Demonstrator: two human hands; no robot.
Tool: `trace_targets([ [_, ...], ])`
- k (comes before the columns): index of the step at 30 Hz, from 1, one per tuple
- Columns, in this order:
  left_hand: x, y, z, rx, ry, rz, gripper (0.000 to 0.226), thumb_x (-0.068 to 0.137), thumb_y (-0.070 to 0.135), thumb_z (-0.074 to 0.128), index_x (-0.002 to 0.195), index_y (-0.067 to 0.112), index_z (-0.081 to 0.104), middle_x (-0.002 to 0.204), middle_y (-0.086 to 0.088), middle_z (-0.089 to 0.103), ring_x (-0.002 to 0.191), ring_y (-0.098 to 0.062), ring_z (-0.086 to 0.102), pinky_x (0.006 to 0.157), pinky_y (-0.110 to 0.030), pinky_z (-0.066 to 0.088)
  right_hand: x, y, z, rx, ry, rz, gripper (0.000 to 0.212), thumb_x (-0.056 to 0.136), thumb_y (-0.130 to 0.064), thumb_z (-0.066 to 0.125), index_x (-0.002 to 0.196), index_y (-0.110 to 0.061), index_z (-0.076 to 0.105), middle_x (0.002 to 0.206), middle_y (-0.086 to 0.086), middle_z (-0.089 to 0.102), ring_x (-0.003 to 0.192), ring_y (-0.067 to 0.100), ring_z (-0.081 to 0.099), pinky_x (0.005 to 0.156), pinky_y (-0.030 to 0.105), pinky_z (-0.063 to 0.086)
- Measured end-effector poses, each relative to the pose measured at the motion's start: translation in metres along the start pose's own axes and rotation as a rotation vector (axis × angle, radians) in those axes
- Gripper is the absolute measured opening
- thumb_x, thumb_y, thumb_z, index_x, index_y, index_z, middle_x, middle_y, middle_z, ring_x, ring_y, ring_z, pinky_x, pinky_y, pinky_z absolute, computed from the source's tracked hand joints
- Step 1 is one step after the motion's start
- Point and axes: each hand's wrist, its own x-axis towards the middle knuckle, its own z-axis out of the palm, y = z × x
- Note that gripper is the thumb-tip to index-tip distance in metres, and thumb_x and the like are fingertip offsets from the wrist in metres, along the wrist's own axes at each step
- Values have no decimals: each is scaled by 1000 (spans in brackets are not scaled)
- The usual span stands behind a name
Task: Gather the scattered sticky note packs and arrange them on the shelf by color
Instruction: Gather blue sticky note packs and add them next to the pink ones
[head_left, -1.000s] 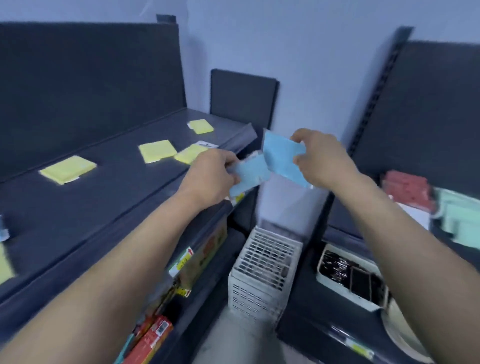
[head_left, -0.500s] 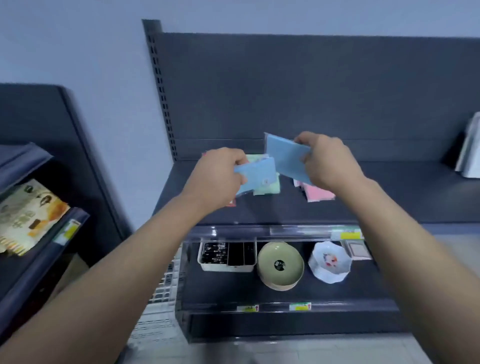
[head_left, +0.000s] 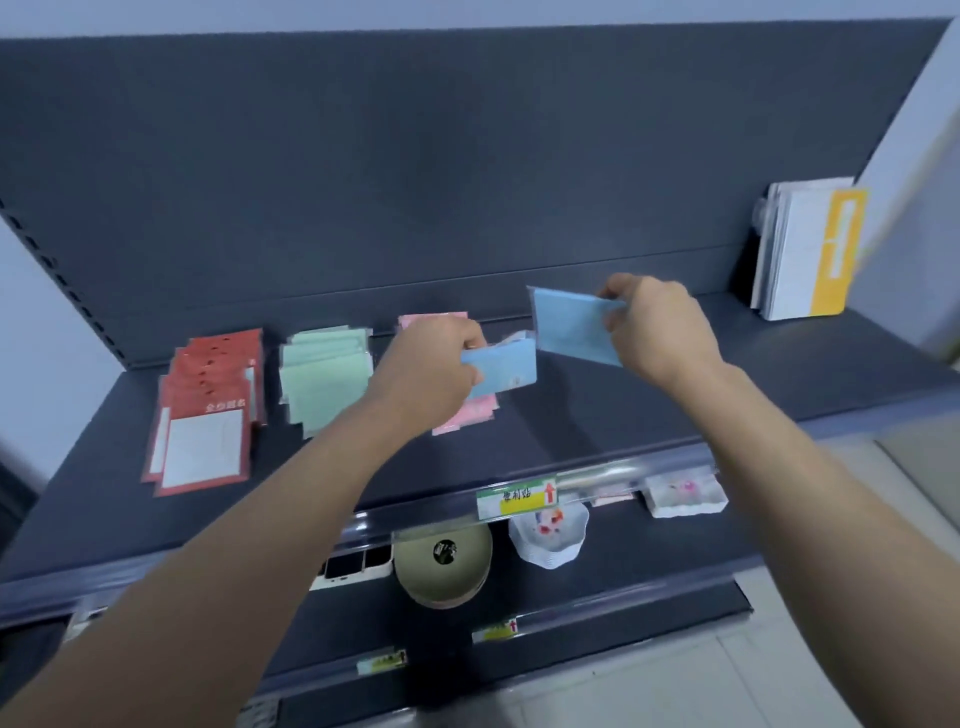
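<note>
Flat film-wrapped red packs (head_left: 208, 410), green packs (head_left: 324, 376) and pink packs (head_left: 467, 418) lie in overlapping rows on the matte dark shelf (head_left: 623, 415). The left hand (head_left: 431, 369) partly covers the pink ones, upright white booklets (head_left: 805, 249) stand far right, and a round green bowl (head_left: 441, 566) sits one level below. The left hand's grip pinches a thin square blue pack (head_left: 506, 366) above the pink row, and the right hand (head_left: 660, 332) has its grip clamped on a tilted second blue pack (head_left: 571, 327) just beside it, over bare shelf.

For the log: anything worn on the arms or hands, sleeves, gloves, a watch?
Nothing visible. The left hand and right hand are bare, without gloves, rings or watch; both forearms are uncovered to the frame edge, no sleeve showing.
</note>
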Motion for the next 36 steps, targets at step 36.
trace_targets([
  [36,202,-39,102,81,-161,-218,19,81,11,66,100,12,69,99,-4,64,84,-19,55,70,-25,40,214,77,161,-30,-246,-204,11,93,-3,50,103,1,54,109,21,54,89,41,60,64,36,41],
])
